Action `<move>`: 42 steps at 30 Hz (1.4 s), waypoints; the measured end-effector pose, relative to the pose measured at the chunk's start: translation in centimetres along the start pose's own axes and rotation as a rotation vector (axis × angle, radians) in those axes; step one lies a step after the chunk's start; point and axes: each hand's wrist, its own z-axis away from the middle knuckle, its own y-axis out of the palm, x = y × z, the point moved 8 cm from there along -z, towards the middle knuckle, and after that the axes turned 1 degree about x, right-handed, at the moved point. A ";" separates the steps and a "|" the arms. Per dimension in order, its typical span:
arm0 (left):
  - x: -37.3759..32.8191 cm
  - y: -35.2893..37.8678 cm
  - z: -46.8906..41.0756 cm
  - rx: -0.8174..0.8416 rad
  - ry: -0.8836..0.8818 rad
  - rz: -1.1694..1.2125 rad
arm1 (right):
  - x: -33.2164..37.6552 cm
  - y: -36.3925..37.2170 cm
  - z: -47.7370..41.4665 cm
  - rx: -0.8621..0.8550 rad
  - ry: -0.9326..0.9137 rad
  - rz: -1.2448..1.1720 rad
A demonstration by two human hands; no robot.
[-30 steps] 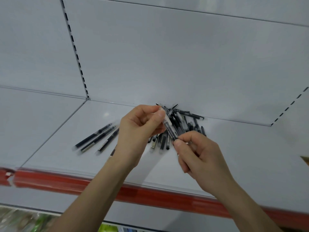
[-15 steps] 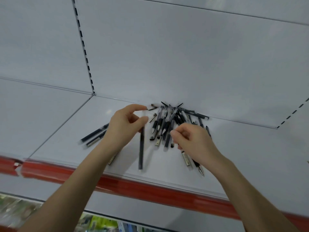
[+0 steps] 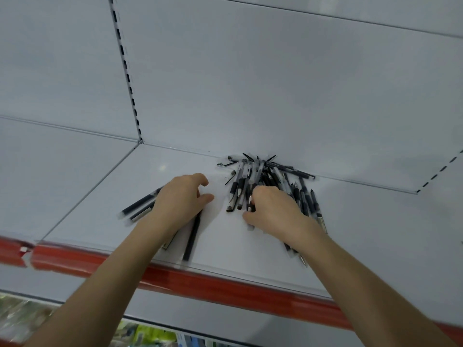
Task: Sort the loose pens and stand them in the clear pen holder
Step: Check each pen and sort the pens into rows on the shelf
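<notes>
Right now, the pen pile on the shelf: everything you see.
The pen pile is a loose, criss-crossed heap of slim, plastic-looking pens, black or clear-barrelled with dark grips. It lies flat on the white shelf, reaching the back panel. The right hand covers its near side, fingers curled onto some pens. A few trail toward the front.

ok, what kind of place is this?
Likely a shop aisle: a white shelf with a red front strip, a slotted upright in the back panel, and blurred packaged goods on the level below.
</notes>
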 end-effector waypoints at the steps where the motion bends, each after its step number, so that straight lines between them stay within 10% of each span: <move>1: -0.1 -0.1 -0.4 -0.003 -0.001 -0.010 | 0.0 0.1 0.1 0.019 0.003 0.026; 16: -2.1 2.7 -7.0 0.124 0.106 -0.212 | -3.4 0.3 2.4 -0.050 0.129 -0.298; 29: -3.7 -0.9 0.2 0.145 -0.079 1.300 | -3.7 -4.2 8.1 -0.315 0.068 -1.053; 42: -5.1 -1.4 1.7 0.177 -0.083 1.529 | -2.0 -4.9 9.8 -0.452 -0.082 -1.117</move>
